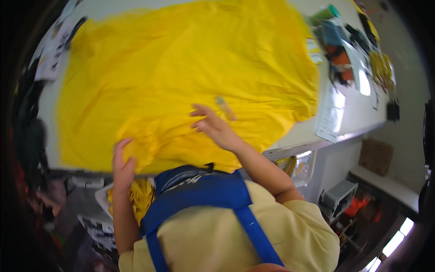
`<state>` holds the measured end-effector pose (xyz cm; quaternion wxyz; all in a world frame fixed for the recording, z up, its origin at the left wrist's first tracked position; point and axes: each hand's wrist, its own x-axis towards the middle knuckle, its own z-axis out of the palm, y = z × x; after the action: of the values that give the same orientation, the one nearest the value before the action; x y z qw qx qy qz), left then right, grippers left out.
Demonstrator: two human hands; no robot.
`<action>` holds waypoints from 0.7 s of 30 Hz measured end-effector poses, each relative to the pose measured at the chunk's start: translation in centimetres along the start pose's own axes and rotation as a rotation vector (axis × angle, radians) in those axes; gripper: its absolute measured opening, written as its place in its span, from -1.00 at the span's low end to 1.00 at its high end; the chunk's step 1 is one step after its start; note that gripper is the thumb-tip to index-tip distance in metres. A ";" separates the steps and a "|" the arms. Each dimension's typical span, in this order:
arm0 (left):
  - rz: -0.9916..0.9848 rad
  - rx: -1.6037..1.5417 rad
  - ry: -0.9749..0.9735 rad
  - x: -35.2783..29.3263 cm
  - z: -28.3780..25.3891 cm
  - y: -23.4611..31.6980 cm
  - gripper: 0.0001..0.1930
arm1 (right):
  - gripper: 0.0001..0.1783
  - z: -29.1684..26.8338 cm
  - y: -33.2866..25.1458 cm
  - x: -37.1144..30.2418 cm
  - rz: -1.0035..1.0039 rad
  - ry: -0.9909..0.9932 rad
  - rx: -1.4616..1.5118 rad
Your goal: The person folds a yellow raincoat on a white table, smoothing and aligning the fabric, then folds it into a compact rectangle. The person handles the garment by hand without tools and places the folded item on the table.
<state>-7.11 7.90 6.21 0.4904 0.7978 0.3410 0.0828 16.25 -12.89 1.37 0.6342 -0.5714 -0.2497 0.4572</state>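
Observation:
A large sheet of yellow cloth (pixel 181 68) lies spread over the table. At its near left edge, my left hand (pixel 123 165) has thumb and fingers curled around a crumpled yellow fabric piece (pixel 141 140). My right hand (pixel 215 129) is over the near middle of the cloth, fingers apart and nothing in them. Just beyond its fingertips lies a small slim object (pixel 225 109), bluish at one end and orange-brown at the other, too blurred to name.
On the white table's (pixel 335 113) right side are a green roll (pixel 325 15), blue and orange items and papers. Yellow gloves or cloth strips (pixel 382 70) hang farther right. Below the front edge stand a bin of yellow fabric (pixel 140 199) at left and a white tub (pixel 304 167) at right.

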 end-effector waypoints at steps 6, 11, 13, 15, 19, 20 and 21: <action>0.314 -0.253 -0.232 1.4 -2.1 2.8 -0.61 | -0.22 9.3 -0.1 2.7 0.256 -0.279 0.534; 0.336 -0.362 -0.202 0.0 -2.1 3.7 -0.62 | -0.32 12.3 -3.5 1.7 0.232 -0.168 0.598; 0.381 -0.324 -0.149 -0.5 -1.6 4.1 -0.60 | -0.38 12.7 -3.7 1.7 0.224 -0.095 0.538; 0.431 -0.168 -0.020 -1.2 -0.8 4.5 -0.60 | -0.46 13.3 -3.0 2.1 0.096 0.058 0.337; 0.548 0.144 0.124 -2.6 0.0 3.5 -0.57 | -0.61 13.8 -1.6 2.9 -0.015 0.365 0.054; 0.553 0.206 0.129 -2.8 0.1 3.2 -0.58 | -0.62 13.7 -1.6 2.9 -0.007 0.379 0.067; 0.474 0.271 0.198 -2.5 0.1 2.6 -0.58 | -0.69 14.3 -3.0 2.3 0.022 0.338 0.169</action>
<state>-7.80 5.51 8.84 0.3106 0.9015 0.1993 0.2259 6.24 -3.58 6.90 0.7077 -0.5875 -0.0942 0.3811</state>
